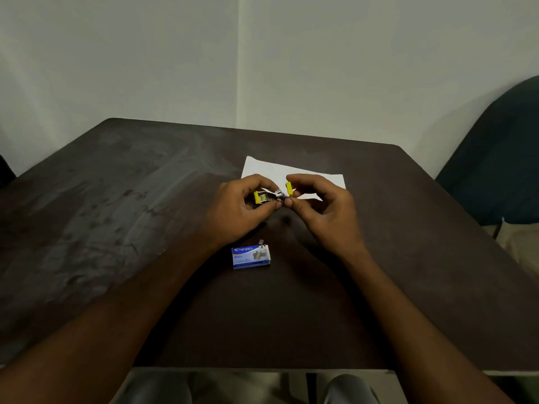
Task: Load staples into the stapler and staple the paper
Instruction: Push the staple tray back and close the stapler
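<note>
A small yellow stapler (262, 197) is held above the middle of the dark table. My left hand (236, 211) grips its yellow body from the left. My right hand (318, 205) pinches the other yellow end (289, 188), with the metal staple channel (278, 195) showing between the two hands. A white sheet of paper (271, 170) lies flat just behind the hands, partly hidden by them. A blue and white staple box (250, 257) lies nearer to me, with a small strip of staples (261, 242) just behind it.
The dark brown table (116, 214) has scuffed, smeared patches on its left half. A dark chair (501, 158) stands past the right edge. A pale wall rises behind the far edge. My knees show below the near edge.
</note>
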